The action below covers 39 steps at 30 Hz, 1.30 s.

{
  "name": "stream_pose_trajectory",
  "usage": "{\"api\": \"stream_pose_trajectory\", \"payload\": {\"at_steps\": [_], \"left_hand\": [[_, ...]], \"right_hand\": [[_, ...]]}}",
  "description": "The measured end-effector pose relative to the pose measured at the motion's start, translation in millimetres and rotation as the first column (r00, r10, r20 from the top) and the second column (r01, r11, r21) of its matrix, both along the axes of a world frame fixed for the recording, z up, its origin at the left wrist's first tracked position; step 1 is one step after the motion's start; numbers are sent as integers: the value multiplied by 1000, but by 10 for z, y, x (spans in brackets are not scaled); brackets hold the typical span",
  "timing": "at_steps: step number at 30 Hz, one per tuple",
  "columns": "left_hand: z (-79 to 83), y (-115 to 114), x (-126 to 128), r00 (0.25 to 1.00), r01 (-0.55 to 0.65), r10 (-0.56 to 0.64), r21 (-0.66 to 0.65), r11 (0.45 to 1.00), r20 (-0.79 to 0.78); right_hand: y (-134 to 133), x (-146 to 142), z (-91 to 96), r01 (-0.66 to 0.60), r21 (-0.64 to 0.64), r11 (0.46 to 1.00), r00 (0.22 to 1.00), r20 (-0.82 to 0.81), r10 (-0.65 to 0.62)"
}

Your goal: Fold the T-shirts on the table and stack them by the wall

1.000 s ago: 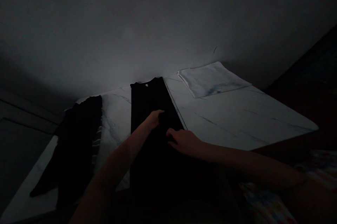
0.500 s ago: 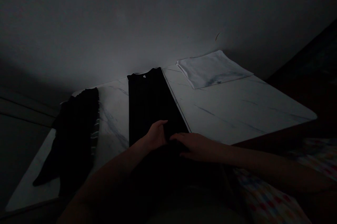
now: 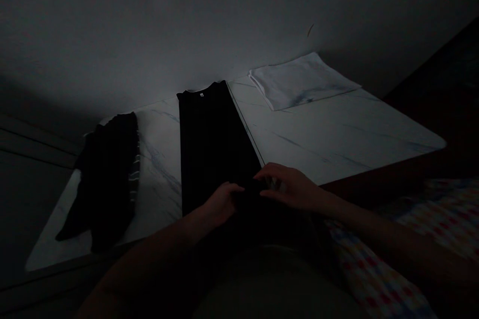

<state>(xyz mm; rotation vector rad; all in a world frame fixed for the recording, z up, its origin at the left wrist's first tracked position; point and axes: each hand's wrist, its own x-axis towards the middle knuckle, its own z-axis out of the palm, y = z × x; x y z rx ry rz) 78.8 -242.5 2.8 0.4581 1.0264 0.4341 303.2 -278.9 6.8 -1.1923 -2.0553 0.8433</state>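
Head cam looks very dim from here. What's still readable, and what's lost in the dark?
Head view: underexposed throughout; the black shirt merges into shadow near the left hand and right hand, hiding its folds; the white folded cloth and marble tabletop stay readable.

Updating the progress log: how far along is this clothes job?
Done: a white cloth lies folded at the table's far end. In hand: a black T-shirt, folded narrow, with the left hand and right hand at its near end. Remaining: a dark striped garment lies unfolded-looking at left.

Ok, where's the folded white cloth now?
In the head view, the folded white cloth lies at the far edge of the marble tabletop, beyond and right of the folded black shirt.
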Motion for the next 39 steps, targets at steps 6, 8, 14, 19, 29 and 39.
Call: {"api": "stream_pose_trajectory", "payload": {"at_steps": [6,8,14,19,29,39], "left_hand": [[57,-205,28,996,-83,84,18,996,-24],[18,-279,34,995,-93,94,42,995,-39],[-9,-485,-89,986,7,23,178,984,-165],[68,-596,-505,853,486,-346,354,799,-391],[-264,-582,-1979,521,816,490,240,-526,-698],[-327,-522,-1592,631,775,-62,629,53,-773]], "right_hand": [[-588,-119,-633,181,482,857,967,69,-244],[-680,-223,-828,289,576,765,935,1,-354],[-681,-333,-945,262,414,872,965,-95,-245],[-672,-196,-753,136,75,988,984,104,-144],[-480,223,-857,-352,677,647,842,531,-98],[-183,-47,-571,-518,559,648,822,533,198]]}}
